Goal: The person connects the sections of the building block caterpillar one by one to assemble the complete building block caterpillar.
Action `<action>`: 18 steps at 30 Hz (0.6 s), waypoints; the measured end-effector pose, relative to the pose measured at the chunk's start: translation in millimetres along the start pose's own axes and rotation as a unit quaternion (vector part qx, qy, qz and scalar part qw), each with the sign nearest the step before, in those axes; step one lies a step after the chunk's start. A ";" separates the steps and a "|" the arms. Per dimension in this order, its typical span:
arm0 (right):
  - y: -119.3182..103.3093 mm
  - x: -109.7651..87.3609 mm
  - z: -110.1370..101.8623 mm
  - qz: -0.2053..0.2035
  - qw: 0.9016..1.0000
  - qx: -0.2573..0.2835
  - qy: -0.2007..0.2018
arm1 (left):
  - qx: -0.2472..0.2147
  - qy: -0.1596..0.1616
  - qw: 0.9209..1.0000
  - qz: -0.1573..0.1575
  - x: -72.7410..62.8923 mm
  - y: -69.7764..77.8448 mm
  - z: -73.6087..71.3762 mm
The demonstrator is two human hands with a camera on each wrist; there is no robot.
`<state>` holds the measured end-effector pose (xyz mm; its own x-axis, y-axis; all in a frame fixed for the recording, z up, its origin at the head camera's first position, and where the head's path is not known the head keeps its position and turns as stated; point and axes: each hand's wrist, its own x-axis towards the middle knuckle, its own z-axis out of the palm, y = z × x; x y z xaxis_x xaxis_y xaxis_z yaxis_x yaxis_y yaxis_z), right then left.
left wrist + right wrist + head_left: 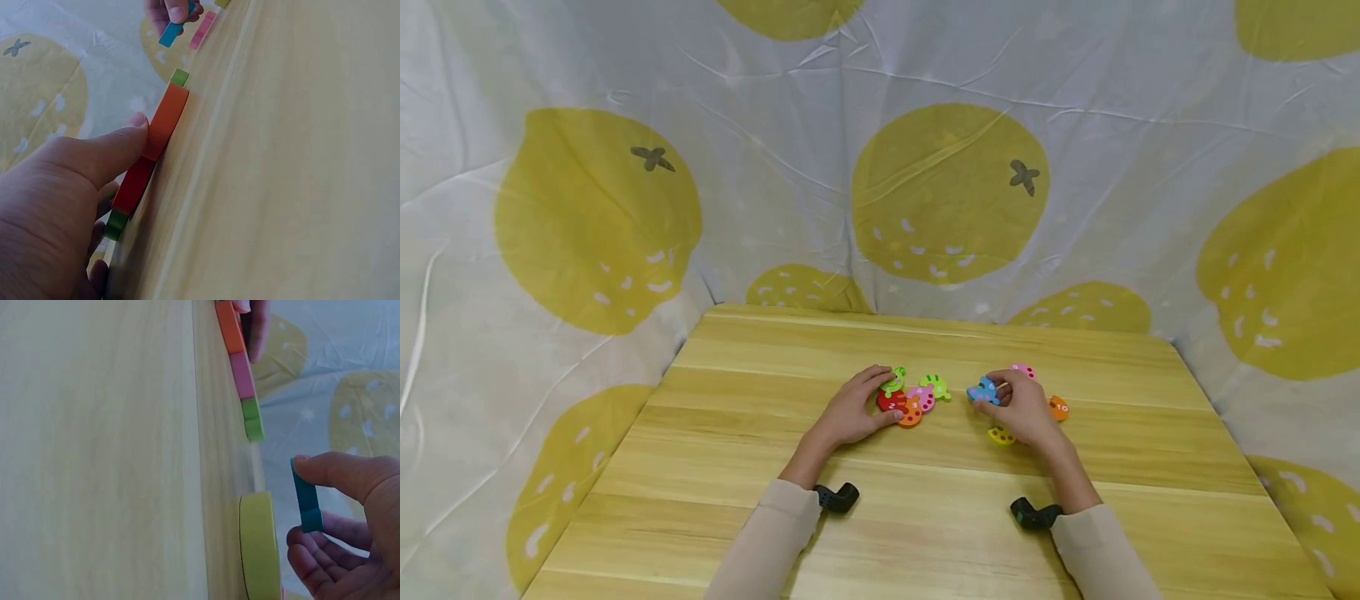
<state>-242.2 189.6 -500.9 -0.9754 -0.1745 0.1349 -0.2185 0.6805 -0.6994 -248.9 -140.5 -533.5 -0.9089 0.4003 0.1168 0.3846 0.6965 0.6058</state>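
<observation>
In the head view, a row of joined wooden number puzzle pieces lies on the table: a green head (895, 382), a red piece (889, 401), an orange piece (911, 414), a pink piece (922, 398) and a light green piece (934, 387). My left hand (852, 408) holds the row at its left end, thumb on the near side by the red and orange pieces, fingers around the head. Held between thumb and fingers of my right hand (1028, 410) is a blue puzzle piece (981, 391), which the right wrist view shows raised off the table.
Near my right hand lie a yellow piece (1000, 436), another pink piece (1025, 370) and an orange piece marked 10 (1058, 407). The wooden table (925, 533) meets a lemon-patterned cloth (775, 200) at its back and sides.
</observation>
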 end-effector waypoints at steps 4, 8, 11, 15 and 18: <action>-5.1 0.8 3.8 -0.002 1.000 0.008 -0.009 | -0.001 0.001 1.000 0.001 -0.1 0.3 0.5; -10.2 3.7 8.3 -0.006 1.000 0.008 -0.017 | 0.002 0.005 1.000 0.009 -0.6 -0.2 0.6; -13.7 5.9 12.0 -0.017 1.000 0.010 -0.020 | 0.006 0.005 1.000 0.013 -1.0 -0.8 0.6; -16.8 8.5 18.6 -0.023 0.999 0.017 -0.023 | 0.007 0.004 1.000 0.014 -1.2 -1.8 0.6; -20.3 10.5 23.7 -0.016 0.999 0.022 -0.029 | 0.007 0.003 1.000 0.011 -1.1 -2.8 0.0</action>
<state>-247.3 157.2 -501.9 -0.9644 -0.2369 0.1179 -0.2465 0.6427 -0.7254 -248.9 -142.8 -535.4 -0.9014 0.4115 0.1345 0.4061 0.6960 0.5922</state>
